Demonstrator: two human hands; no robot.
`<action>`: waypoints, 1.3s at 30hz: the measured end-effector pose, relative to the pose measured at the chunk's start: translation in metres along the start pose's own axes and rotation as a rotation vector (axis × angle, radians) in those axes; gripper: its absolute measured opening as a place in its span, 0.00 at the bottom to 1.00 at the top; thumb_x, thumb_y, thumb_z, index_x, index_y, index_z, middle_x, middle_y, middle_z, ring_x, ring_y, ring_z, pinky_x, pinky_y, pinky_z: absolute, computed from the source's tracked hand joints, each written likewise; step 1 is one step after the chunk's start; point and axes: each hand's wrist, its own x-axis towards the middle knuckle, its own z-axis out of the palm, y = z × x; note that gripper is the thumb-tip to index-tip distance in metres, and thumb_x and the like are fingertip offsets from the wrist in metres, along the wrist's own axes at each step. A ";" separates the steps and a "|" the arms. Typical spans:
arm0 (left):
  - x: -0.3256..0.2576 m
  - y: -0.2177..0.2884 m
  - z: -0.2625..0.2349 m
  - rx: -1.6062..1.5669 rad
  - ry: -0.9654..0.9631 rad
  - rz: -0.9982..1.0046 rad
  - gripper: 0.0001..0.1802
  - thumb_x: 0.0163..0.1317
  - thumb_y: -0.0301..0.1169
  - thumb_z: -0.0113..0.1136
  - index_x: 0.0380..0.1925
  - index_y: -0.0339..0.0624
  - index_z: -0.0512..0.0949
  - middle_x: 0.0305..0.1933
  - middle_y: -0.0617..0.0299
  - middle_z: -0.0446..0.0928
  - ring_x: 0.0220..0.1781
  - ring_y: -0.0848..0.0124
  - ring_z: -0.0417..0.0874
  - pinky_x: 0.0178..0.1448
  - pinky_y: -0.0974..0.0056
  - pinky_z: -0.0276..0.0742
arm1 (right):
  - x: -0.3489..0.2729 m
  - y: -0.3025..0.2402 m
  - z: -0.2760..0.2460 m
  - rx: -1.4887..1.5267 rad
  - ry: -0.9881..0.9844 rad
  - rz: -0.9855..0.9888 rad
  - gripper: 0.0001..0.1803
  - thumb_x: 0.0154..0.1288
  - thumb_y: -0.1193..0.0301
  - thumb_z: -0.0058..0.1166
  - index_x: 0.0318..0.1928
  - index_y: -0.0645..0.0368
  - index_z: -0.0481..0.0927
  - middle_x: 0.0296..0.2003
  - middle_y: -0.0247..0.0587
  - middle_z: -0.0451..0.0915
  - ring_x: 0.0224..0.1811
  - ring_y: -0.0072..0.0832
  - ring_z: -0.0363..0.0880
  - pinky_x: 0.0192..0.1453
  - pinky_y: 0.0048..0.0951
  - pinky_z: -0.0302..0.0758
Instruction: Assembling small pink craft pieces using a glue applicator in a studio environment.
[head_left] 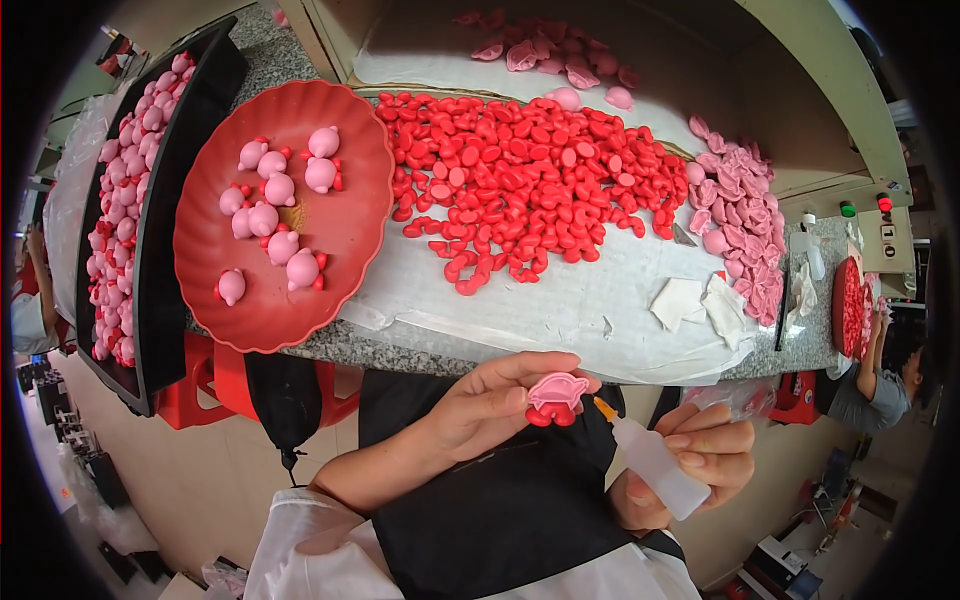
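Note:
Close in front of my body, my left hand (468, 408) pinches a small hollow pink plastic shell (557, 389), its open side facing me. A red two-lobed piece (551, 414) sits along the shell's lower edge. My right hand (718, 447) is wrapped round a white squeeze bottle (656, 466), tilted with its narrow orange tip (604, 408) toward the shell. The tip is just right of the shell, apart from it. Beyond my hands, a heap of small red curved pieces (530, 170) covers the white sheet (570, 325) on the table.
A red scalloped tray (345, 240) at left holds several round pink figures with red parts. Left of it stands a black crate (205, 130) full of them. Pink shells (740, 210) lie piled at right, near white cloth scraps (680, 302). Another person (875, 385) works farther right.

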 end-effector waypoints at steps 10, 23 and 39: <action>0.001 0.001 0.001 0.055 0.006 0.018 0.23 0.51 0.34 0.50 0.48 0.41 0.63 0.50 0.45 0.63 0.50 0.60 0.66 0.54 0.58 0.58 | 0.002 0.000 0.002 -0.002 -0.032 -0.028 0.23 0.33 0.65 0.66 0.26 0.58 0.64 0.22 0.35 0.61 0.18 0.20 0.57 0.15 0.15 0.55; 0.001 0.001 0.001 0.047 0.020 0.024 0.23 0.52 0.35 0.50 0.49 0.42 0.62 0.50 0.46 0.63 0.50 0.60 0.67 0.54 0.58 0.58 | -0.001 -0.001 0.008 0.025 -0.021 -0.026 0.22 0.34 0.66 0.65 0.27 0.59 0.64 0.22 0.36 0.62 0.18 0.20 0.57 0.15 0.16 0.54; 0.001 -0.001 -0.002 -0.009 0.013 0.019 0.23 0.52 0.35 0.49 0.50 0.43 0.61 0.50 0.48 0.63 0.50 0.59 0.66 0.55 0.58 0.56 | -0.001 0.000 0.004 0.046 -0.046 0.000 0.22 0.34 0.66 0.65 0.26 0.59 0.65 0.22 0.36 0.62 0.18 0.20 0.58 0.16 0.17 0.56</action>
